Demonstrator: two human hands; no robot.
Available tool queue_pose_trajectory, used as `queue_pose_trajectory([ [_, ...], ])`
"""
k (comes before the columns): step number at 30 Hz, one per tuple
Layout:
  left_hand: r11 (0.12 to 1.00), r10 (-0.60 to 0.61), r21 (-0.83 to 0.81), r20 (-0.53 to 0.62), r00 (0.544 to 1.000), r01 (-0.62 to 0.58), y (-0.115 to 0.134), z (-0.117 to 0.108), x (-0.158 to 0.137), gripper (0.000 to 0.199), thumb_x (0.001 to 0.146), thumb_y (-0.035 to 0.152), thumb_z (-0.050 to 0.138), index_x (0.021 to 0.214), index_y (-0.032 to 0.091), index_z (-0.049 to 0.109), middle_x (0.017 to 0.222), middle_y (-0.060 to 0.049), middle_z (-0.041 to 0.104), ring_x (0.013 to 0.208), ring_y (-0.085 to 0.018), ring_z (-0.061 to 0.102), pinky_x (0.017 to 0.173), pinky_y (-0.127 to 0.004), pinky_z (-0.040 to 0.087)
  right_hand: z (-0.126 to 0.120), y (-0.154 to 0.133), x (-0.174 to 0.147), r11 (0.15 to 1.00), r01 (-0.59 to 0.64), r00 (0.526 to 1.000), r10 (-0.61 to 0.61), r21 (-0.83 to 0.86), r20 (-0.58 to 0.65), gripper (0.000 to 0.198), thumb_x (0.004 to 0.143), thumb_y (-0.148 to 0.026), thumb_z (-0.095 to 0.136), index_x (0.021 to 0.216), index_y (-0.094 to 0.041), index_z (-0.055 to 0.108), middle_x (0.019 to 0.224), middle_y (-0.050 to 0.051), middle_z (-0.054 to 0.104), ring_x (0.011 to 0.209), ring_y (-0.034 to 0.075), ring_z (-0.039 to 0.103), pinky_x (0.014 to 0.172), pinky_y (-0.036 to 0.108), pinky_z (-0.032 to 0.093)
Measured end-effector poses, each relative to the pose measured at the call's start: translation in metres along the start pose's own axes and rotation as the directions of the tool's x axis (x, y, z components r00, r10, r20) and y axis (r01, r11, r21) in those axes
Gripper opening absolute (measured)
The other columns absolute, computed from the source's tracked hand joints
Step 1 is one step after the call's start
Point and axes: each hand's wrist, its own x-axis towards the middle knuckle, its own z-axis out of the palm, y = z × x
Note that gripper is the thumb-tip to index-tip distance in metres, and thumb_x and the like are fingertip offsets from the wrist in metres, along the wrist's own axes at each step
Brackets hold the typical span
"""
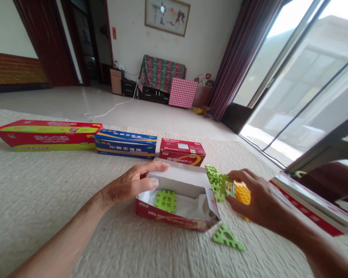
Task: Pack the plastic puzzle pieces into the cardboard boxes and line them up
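Note:
An open red cardboard box [176, 224] with a white inside sits on the pale textured cover in front of me. Its lid is folded back, and one green square building piece with a window shape [166, 201] lies in it. My left hand [127, 183] grips the box's back left corner, thumb at the rim and fingers along the lid. To the right of the box, my right hand [258, 199] pinches a green lattice building piece [229, 187]. Other green pieces [212, 173] lie beside it, and yellow pieces [243, 192] are partly hidden behind its fingers.
A green triangular piece [228, 237] lies near the box's front right corner. Behind stand a long red-and-green box [55, 137], a blue box [126, 146] and a smaller red box [182, 150]. A white-and-red box [310, 208] is at the right.

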Motion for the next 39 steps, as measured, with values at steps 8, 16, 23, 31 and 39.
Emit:
queue_pose_trajectory([
  [8,1.0,0.019,-0.005,0.006,1.0,-0.019,-0.002,0.001,0.002,0.047,0.08,0.026,0.057,0.127,0.024,0.057,0.138,-0.003,0.053,0.124,-0.028,0.049,0.1,-0.038,0.043,-0.021,-0.094,0.034,0.942,0.243,0.955,-0.275,0.23,0.115,0.036,0.073,-0.031,0.07,0.107,-0.022,0.061,0.099,0.006,0.064,0.095,0.022,0.057,0.086,0.038,0.046],
  [16,1.0,0.025,0.011,-0.012,1.0,-0.025,-0.002,0.001,0.001,0.047,0.081,0.024,0.056,0.127,0.025,0.058,0.136,-0.001,0.055,0.122,-0.026,0.049,0.102,-0.038,0.038,-0.013,-0.094,0.032,0.978,0.124,0.93,-0.174,0.169,0.325,0.021,0.079,-0.035,0.062,0.094,-0.02,0.064,0.088,0.006,0.062,0.081,0.022,0.057,0.074,0.04,0.046],
  [23,0.999,0.026,-0.023,0.003,1.0,-0.026,-0.003,0.002,0.001,0.046,0.081,0.026,0.057,0.127,0.026,0.058,0.137,-0.001,0.054,0.123,-0.025,0.048,0.099,-0.033,0.041,-0.013,-0.091,0.02,0.988,0.093,0.948,-0.125,0.122,0.292,0.017,0.079,-0.034,0.061,0.089,-0.02,0.06,0.091,0.006,0.06,0.085,0.025,0.058,0.077,0.044,0.045],
  [31,0.998,0.006,-0.055,0.007,1.0,-0.005,-0.005,0.003,0.001,0.047,0.081,0.025,0.058,0.128,0.025,0.057,0.136,-0.001,0.055,0.12,-0.025,0.051,0.1,-0.033,0.04,-0.011,-0.099,0.009,0.94,0.328,0.913,-0.342,0.095,0.222,0.019,0.092,-0.017,0.044,0.076,-0.022,0.054,0.077,0.002,0.058,0.074,0.018,0.052,0.073,0.036,0.041],
  [39,0.999,-0.003,-0.046,0.001,1.0,0.003,-0.002,0.004,0.001,0.048,0.081,0.026,0.058,0.128,0.024,0.057,0.135,-0.002,0.056,0.12,-0.025,0.051,0.104,-0.035,0.038,-0.012,-0.093,0.011,0.906,0.409,0.882,-0.363,-0.106,0.301,0.019,0.083,-0.006,0.046,0.072,-0.021,0.054,0.066,0.003,0.057,0.059,0.017,0.049,0.056,0.03,0.034],
])
